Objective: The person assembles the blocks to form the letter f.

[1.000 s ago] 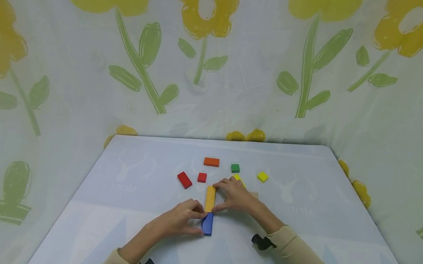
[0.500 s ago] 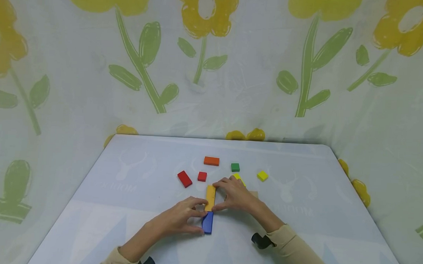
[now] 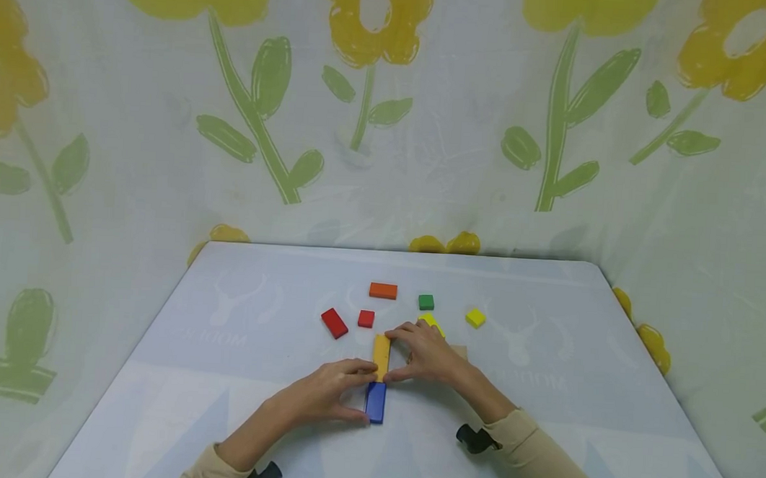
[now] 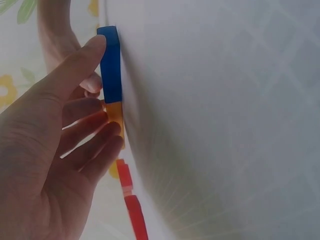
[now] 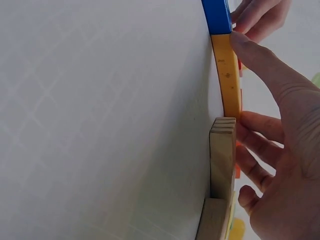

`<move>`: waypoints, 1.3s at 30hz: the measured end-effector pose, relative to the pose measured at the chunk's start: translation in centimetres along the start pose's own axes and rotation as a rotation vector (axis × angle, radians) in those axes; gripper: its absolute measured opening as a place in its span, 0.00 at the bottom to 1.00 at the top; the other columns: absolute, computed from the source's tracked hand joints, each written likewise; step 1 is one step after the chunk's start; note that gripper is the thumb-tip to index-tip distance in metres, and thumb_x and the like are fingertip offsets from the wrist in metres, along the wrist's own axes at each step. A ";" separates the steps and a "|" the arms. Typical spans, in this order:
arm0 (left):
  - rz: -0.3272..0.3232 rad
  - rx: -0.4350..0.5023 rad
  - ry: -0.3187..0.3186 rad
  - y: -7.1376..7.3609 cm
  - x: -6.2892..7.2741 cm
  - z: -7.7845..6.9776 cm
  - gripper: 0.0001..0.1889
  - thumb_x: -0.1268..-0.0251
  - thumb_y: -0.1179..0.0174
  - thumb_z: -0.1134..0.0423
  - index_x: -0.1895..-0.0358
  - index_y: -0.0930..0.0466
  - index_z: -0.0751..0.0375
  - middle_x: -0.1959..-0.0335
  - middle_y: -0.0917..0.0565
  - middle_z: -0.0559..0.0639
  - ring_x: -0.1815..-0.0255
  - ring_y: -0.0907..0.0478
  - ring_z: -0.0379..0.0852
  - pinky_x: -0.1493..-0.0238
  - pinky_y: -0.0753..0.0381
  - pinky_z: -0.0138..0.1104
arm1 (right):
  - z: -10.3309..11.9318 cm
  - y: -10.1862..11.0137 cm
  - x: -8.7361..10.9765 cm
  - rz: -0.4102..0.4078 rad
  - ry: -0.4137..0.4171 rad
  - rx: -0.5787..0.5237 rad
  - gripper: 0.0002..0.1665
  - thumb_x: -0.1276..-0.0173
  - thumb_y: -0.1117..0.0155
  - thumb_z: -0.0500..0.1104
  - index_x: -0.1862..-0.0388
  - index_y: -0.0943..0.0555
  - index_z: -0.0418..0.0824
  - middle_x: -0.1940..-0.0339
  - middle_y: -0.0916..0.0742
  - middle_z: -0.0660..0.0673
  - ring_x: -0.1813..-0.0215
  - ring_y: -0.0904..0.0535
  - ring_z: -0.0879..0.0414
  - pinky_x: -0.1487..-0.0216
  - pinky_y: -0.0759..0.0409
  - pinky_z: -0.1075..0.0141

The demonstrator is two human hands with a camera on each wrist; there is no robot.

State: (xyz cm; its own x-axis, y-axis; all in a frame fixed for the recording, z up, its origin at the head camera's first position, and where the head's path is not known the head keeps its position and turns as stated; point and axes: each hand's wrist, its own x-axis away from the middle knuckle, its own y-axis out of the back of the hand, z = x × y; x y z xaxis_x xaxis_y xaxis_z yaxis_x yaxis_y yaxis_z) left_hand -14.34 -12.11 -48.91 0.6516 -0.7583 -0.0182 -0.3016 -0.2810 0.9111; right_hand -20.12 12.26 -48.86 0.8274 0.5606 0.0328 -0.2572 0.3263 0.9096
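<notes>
A blue block (image 3: 376, 403) and a yellow-orange block (image 3: 382, 358) lie end to end on the table, forming a line away from the person. My left hand (image 3: 326, 391) is on their left side. Its thumb is at the blue block's near end in the left wrist view, and its fairly straight fingers reach the yellow-orange block's side. From the right, my right hand (image 3: 425, 353) spans the yellow-orange block lengthwise. In the right wrist view its thumb is by the joint with the blue block and its fingers are at the far end.
Beyond the hands lie a red oblong block (image 3: 334, 323), a red cube (image 3: 366, 318), an orange block (image 3: 383, 291), a green cube (image 3: 426, 302) and a yellow cube (image 3: 476, 317). Another yellow block (image 3: 432, 324) and plain wooden blocks (image 5: 222, 160) are close to the right hand.
The left fingers have moved from the blue block's far end up to the yellow-orange block, its thumb staying put. My right hand and the blocks show no clear movement.
</notes>
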 end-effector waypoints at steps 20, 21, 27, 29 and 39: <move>0.016 -0.015 -0.009 0.0 -0.2 0.3 0.32 0.42 0.34 0.39 0.34 0.24 0.44 0.34 0.24 0.45 0.34 0.26 0.44 0.38 0.20 0.39 | -1.5 1.8 1.4 -0.126 -0.075 -0.008 0.42 0.51 0.23 0.64 0.39 0.20 0.48 0.40 0.17 0.46 0.39 0.27 0.46 0.39 0.27 0.48; 0.020 -0.013 -0.013 0.0 -0.2 0.3 0.31 0.41 0.35 0.39 0.34 0.24 0.42 0.34 0.24 0.45 0.34 0.26 0.45 0.39 0.19 0.40 | -1.6 1.9 1.5 -0.137 -0.086 0.003 0.41 0.51 0.23 0.64 0.39 0.19 0.48 0.40 0.17 0.46 0.39 0.27 0.46 0.40 0.27 0.48; 0.039 0.019 -0.027 -0.1 0.0 0.5 0.26 0.39 0.37 0.40 0.37 0.22 0.37 0.34 0.25 0.47 0.35 0.27 0.46 0.38 0.20 0.41 | -2.3 1.7 2.5 -0.157 -0.144 0.081 0.43 0.52 0.25 0.70 0.41 0.19 0.49 0.43 0.17 0.45 0.43 0.26 0.47 0.43 0.25 0.48; 0.041 0.022 -0.026 -0.1 0.0 0.4 0.25 0.39 0.37 0.40 0.38 0.22 0.38 0.34 0.25 0.47 0.35 0.27 0.45 0.38 0.20 0.40 | -2.5 1.6 2.8 -0.169 -0.153 0.093 0.44 0.53 0.25 0.70 0.41 0.18 0.48 0.45 0.17 0.45 0.45 0.26 0.48 0.45 0.25 0.50; 0.045 0.021 -0.002 0.0 -0.1 0.1 0.27 0.40 0.35 0.41 0.37 0.23 0.37 0.34 0.26 0.46 0.35 0.27 0.45 0.37 0.20 0.41 | -2.9 0.9 3.9 -0.240 -0.207 0.116 0.44 0.58 0.23 0.71 0.46 0.17 0.47 0.51 0.17 0.47 0.47 0.25 0.50 0.46 0.25 0.53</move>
State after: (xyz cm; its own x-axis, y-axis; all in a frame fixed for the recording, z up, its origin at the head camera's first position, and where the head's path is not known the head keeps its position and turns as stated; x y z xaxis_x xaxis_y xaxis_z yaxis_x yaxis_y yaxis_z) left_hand -14.50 -12.08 -48.90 0.6357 -0.7716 0.0222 -0.3453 -0.2585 0.9022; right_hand -18.56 16.96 -49.08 0.9444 0.3081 -0.1152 0.0057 0.3347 0.9423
